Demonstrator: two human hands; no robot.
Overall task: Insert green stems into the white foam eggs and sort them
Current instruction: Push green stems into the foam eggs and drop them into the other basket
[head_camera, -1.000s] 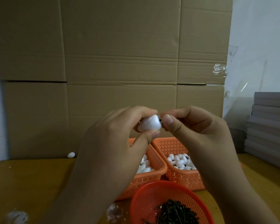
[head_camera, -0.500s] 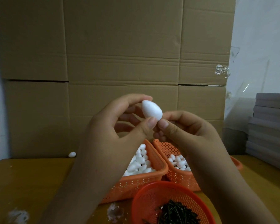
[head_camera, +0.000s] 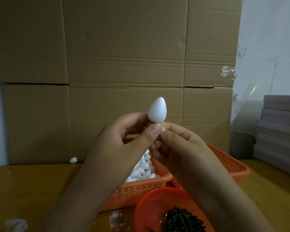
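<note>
One white foam egg (head_camera: 157, 110) stands upright, pointed end up, just above my fingertips in front of the cardboard. My left hand (head_camera: 124, 148) pinches at its base with thumb and forefinger. My right hand (head_camera: 182, 148) pinches right under the egg from the other side; the stem there is hidden by the fingertips. Dark green stems (head_camera: 182, 220) lie piled in a round orange basket (head_camera: 157, 203) near me. Several plain eggs (head_camera: 144, 169) fill the left rectangular orange basket (head_camera: 137, 190).
A second rectangular orange basket (head_camera: 231, 166) stands behind my right wrist, its contents hidden. A loose egg (head_camera: 73, 160) lies by the cardboard wall (head_camera: 124, 56). Grey boards (head_camera: 279, 131) are stacked at the right. Foam scraps (head_camera: 117, 220) lie on the wooden table.
The egg has turned from lying sideways between my hands to standing upright above the fingertips. Both hands have shifted their pinch down to its base.
</note>
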